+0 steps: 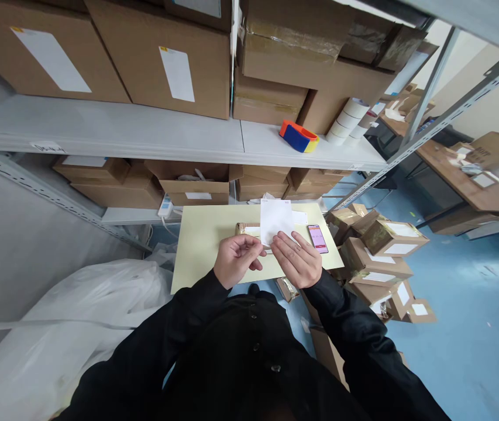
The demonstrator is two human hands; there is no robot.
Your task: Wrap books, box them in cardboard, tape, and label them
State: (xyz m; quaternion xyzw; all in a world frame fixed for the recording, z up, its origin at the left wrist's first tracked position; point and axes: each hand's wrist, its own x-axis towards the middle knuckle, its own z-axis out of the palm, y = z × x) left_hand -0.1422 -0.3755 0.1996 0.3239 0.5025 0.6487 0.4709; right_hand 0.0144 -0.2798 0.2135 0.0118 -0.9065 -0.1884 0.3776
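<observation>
My left hand (238, 257) is closed, with thumb and forefinger pinched at the lower left corner of a white paper label (275, 217). My right hand (298, 260) lies over the label's lower right edge, its fingers stretched out and close together. Faint small print shows along the label's top edge. Partly hidden behind the label and my left hand, a small cardboard box (247, 227) rests on the pale yellow tabletop (200, 240). A phone (318, 238) with a lit pink screen lies to the right of my right hand. Another white paper (300, 218) lies behind it.
A metal shelf (152, 131) with large cartons (165, 52) spans the far side. On it stand tape rolls (348, 121) and an orange, blue and yellow tape dispenser (298, 137). Labelled parcels (376, 263) are piled at right; white plastic bags (86, 316) bulge at left.
</observation>
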